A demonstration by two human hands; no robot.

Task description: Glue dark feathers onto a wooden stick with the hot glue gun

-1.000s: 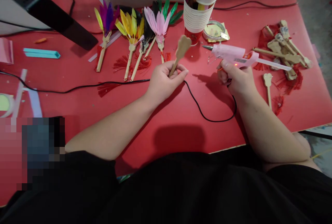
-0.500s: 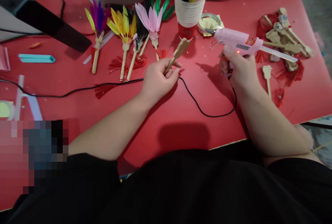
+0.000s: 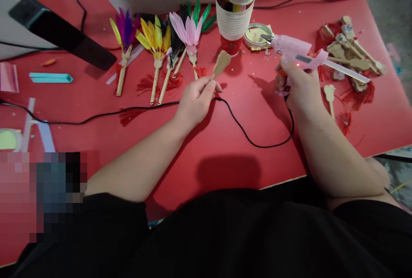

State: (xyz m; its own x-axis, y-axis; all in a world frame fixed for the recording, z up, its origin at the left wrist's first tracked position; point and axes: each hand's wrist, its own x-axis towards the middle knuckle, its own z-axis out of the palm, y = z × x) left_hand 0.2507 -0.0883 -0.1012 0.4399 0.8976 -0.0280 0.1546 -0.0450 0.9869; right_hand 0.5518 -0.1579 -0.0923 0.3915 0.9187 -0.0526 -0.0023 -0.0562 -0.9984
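Lying at the left of the red table (image 3: 231, 132) is a turquoise strip (image 3: 50, 78), with a black block-shaped object (image 3: 64, 33) tilted near it. Next come feathered sticks (image 3: 156, 70) — purple, yellow, black, pink and green plumes, some with red tassels. The left hand (image 3: 197, 100) is nearly closed, thumb and fingers pinching the wooden piece (image 3: 222, 64) by its narrow part, broad end up. Beyond that stand stacked paper cups (image 3: 233, 22), then a tape roll (image 3: 247, 40). The right hand (image 3: 299, 84) is curled closed around the handle of the pink glue gun (image 3: 292, 48), nozzle leftward, red light showing. At far right lies a heap of wooden sticks (image 3: 350, 62) with red tassels — a single stick (image 3: 329, 93) near it.
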